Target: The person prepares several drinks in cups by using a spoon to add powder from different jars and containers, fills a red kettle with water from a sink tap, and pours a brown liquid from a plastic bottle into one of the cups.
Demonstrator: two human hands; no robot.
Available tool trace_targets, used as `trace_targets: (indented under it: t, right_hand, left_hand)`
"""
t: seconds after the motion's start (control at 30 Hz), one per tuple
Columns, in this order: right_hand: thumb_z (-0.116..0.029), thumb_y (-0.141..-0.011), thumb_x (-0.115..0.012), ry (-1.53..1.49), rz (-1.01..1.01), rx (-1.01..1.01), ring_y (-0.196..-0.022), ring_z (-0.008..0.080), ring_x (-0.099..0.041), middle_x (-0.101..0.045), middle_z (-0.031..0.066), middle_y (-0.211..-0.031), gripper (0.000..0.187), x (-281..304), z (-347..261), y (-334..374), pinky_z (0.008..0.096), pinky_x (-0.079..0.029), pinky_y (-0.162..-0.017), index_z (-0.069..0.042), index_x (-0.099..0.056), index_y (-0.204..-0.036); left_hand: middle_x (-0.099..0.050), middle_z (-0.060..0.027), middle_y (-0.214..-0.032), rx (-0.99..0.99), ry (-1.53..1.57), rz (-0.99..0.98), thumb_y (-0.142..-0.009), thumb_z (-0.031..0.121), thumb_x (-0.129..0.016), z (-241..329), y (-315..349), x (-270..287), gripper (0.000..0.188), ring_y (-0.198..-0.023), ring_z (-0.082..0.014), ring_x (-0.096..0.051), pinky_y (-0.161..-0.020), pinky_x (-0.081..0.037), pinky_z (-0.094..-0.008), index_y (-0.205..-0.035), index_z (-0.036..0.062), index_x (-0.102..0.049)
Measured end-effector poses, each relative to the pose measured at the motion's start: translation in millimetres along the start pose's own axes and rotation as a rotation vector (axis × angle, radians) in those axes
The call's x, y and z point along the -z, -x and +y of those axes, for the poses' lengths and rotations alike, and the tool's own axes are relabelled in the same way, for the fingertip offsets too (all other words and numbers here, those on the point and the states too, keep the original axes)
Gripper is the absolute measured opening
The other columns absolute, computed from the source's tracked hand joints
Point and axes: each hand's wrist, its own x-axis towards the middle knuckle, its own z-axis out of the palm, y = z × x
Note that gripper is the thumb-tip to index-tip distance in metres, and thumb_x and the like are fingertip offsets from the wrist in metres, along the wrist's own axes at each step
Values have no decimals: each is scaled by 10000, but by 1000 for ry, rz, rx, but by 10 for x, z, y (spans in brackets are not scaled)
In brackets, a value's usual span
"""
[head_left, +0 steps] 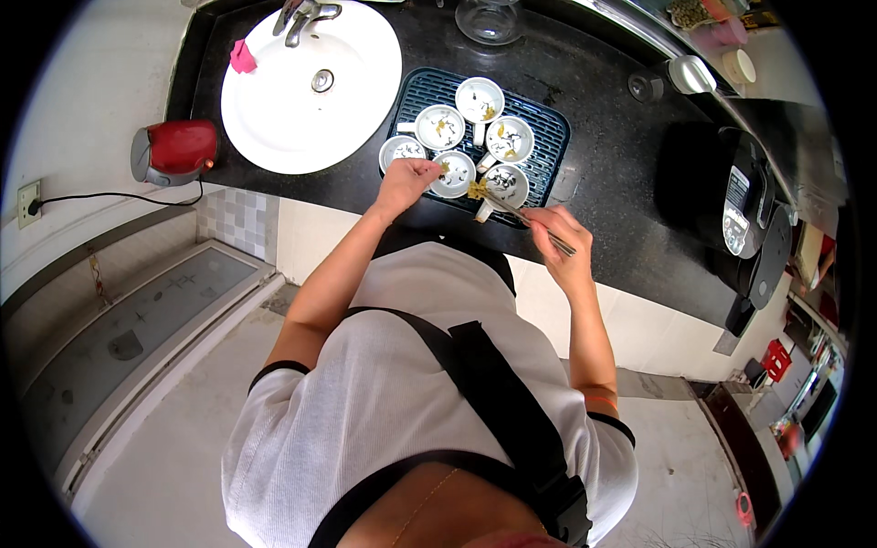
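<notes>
Several white cups (480,99) with handles stand on a dark blue ribbed tray (559,128). Dark shreds and yellow bits lie inside them. My right hand (559,245) is closed around a slim metal utensil (512,214), like chopsticks or tongs. A yellow clump (478,189) shows at its tip, by the rim of the near right cup (508,183). Over the near left of the tray, my left hand (406,186) has its fingertips pinched together between the near left cup (393,151) and the near middle cup (452,173). Whatever the pinch holds is too small to make out.
Left of the tray is a white oval sink (265,128) with a metal faucet (297,23) and a pink cloth (242,57). A red kettle-like appliance (183,148) sits at the counter's left edge. Glassware (489,23) stands behind, and a black appliance (713,196) at right.
</notes>
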Motion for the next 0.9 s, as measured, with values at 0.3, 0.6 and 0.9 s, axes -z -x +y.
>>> trace_targets:
  t: [0.3, 0.6, 0.9]
  right_hand:
    - [-17, -796, -590, 46, 80, -69, -589, 162, -529, -557, 80, -715, 81, 161, 125, 155, 246, -426, -530, -5, -610, -873]
    - [-19, -824, -548, 9, 105, -101, -621, 155, -565, -578, 92, -740, 55, 241, 230, 187, 239, -441, -556, 2, -589, -855]
    - [-51, -891, -469, -304, 133, -238, -757, 190, -627, -582, 104, -866, 105, 326, 487, 257, 252, -495, -664, 28, -537, -895]
  left_hand:
    - [-642, -13, -743, -55, 18, -61, -786, 145, -650, 121, 87, -264, 175, -661, -40, -533, -595, -419, -197, -864, -10, -671]
    - [-542, 42, -595, -65, 13, -201, -729, 139, -707, 350, 135, -677, 169, -517, -15, -433, -467, -332, -172, -816, -1, -669]
    - [-583, -4, -622, -19, 124, -184, -698, 158, -701, 216, 81, -770, 184, -535, -56, -497, -497, -395, -201, -767, -7, -657]
